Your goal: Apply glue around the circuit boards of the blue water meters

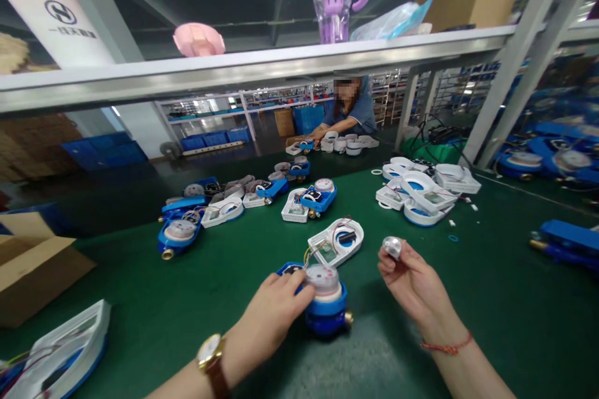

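Observation:
My left hand is closed on the near side of a blue water meter, thumb against its clear round dial and fingers over its blue housing. A brass fitting sticks out at the meter's right. Thin wires run from it to a white oval cover lying just behind, with a window and a dark part inside. To the right, my right hand is raised above the table, pinching a small shiny silver round piece between thumb and fingers. Its exact kind is unclear.
More blue meters and white covers lie along the left and middle of the green table. A pile of white covers sits at right. A cardboard box stands left. Across the table is a person, beneath a shelf.

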